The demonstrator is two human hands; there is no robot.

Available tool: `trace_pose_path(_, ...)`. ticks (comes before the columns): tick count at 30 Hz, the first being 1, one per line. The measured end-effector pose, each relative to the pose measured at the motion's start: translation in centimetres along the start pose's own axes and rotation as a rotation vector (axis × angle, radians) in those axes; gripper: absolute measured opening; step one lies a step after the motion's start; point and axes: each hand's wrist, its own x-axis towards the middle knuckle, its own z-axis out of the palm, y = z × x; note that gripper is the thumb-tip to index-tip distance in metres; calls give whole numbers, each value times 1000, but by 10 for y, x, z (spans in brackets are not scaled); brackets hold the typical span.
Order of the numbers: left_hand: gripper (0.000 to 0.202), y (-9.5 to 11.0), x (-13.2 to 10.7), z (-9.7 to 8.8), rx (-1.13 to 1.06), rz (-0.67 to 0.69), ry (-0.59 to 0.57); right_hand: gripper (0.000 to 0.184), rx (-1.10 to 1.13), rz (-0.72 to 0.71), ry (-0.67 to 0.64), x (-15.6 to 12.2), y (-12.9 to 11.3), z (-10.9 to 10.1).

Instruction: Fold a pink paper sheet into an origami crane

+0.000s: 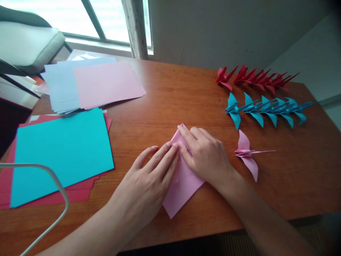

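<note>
A folded sheet of pink origami paper lies on the table in front of me, one corner pointing toward me. The fingers of my left hand reach across its left side, their tips pressed to the fold near the middle and the outermost finger held apart. On the upper right part of the paper, my right hand is closed, with its forefinger at the far tip and its thumb beside the left fingertips. My hands hide much of the upper folds. A finished pink paper crane rests to the right of my right hand.
Blue paper cranes and red ones stand in rows at the back right. To the left lie turquoise sheets over red sheets, with pale pink sheets behind. A white cable curves at lower left.
</note>
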Motion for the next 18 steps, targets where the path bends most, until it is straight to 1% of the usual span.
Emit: trace_pose_path(18,48,0,0,0,12,-10,5,45,22,6,12,1,-1,1)
